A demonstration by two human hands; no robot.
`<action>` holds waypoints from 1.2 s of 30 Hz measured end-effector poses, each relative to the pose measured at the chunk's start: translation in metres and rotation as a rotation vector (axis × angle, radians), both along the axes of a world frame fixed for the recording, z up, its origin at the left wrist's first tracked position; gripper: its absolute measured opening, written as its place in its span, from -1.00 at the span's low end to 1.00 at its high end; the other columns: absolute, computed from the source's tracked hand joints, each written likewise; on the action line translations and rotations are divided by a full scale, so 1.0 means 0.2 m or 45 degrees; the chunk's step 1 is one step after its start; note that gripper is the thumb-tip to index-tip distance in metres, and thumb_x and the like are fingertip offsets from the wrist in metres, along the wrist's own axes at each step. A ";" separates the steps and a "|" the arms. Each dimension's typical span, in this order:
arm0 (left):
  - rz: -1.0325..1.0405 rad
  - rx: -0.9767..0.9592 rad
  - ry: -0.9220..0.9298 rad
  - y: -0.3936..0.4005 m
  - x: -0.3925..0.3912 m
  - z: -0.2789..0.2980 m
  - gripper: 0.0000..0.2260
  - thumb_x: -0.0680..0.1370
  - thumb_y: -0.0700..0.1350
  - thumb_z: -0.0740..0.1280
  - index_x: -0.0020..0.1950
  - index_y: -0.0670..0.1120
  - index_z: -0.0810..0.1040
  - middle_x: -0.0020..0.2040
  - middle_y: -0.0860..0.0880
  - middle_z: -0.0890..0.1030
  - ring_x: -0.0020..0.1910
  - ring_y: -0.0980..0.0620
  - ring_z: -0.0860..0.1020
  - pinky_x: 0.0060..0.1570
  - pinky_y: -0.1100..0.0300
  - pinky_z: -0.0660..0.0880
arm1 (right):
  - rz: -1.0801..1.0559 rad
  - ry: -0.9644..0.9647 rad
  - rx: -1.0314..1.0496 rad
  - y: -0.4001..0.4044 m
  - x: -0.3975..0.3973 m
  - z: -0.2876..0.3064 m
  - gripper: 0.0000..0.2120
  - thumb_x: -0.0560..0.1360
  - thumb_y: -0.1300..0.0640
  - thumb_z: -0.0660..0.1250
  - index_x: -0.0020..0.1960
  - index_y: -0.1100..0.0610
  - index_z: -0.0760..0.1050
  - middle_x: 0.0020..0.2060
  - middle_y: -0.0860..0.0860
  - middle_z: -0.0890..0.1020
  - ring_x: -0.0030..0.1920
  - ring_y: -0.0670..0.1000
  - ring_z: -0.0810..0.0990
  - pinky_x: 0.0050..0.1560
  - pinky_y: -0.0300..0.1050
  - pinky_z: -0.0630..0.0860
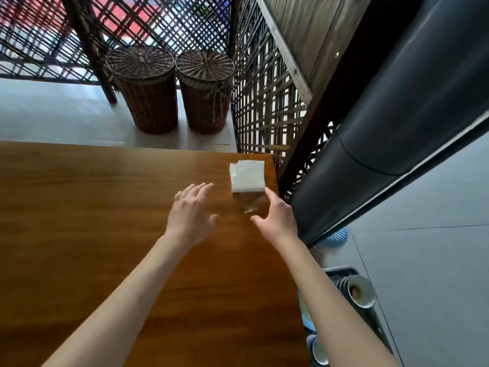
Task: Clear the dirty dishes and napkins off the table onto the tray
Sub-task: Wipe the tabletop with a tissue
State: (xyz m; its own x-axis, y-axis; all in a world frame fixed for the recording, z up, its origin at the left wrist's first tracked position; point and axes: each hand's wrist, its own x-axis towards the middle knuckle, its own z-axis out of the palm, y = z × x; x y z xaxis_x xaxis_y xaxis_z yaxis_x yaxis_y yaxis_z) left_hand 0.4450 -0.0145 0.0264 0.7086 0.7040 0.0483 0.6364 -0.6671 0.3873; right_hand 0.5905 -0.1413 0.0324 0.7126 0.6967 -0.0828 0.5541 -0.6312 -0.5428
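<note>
Wooden table (105,221) nearly cleared — only the white napkin stack (248,176) in its clear holder (252,202) left at the far right corner, both hands, left hand (189,214) and right hand (277,217), spread and empty beside it; dirty cups (360,291) already on the tray (341,272) below

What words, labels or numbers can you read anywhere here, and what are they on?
None can be read. The white napkin stack, the clear holder under it, the wooden table, the two wicker baskets and the stacked bowls show no print. Red shapes behind the lattice are too blurred to read.
</note>
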 end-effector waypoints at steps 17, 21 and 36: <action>0.030 -0.252 -0.002 0.30 0.61 -0.55 -0.48 0.48 -0.07 0.33 0.43 -0.05 0.30 0.35 -0.07 0.47 0.42 -0.14 0.28 0.40 -0.04 0.14 | -0.156 0.216 0.001 0.44 0.45 -0.55 -0.37 0.45 0.29 0.38 0.44 0.09 0.22 0.24 0.07 0.49 0.27 0.06 0.45 0.16 -0.13 0.43; 0.119 -0.299 -0.101 0.27 0.64 -0.57 -0.47 0.49 -0.17 0.34 0.45 -0.07 0.28 0.35 -0.09 0.47 0.43 -0.15 0.27 0.42 -0.08 0.07 | -0.196 0.197 0.095 0.46 0.44 -0.57 -0.45 0.46 0.28 0.37 0.40 0.08 0.31 0.21 0.04 0.54 0.23 0.05 0.50 0.11 -0.14 0.49; 0.158 -0.209 -0.361 -0.02 0.31 -0.12 -0.51 0.44 -0.27 0.43 0.35 -0.10 0.43 0.22 -0.10 0.58 0.26 -0.15 0.49 0.34 -0.19 0.26 | -0.215 0.168 0.369 0.17 0.04 -0.21 -0.54 0.49 0.22 0.37 0.36 0.08 0.38 0.18 -0.02 0.59 0.18 -0.04 0.55 0.02 -0.30 0.50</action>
State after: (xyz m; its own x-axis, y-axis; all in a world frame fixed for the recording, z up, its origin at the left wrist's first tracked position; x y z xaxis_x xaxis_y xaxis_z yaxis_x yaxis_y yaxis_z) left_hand 0.5076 -0.0194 0.0019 0.5917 0.7986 0.1103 0.5602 -0.5057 0.6561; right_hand 0.5986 -0.1083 -0.0105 0.8159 0.5782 0.0018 0.3683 -0.5173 -0.7725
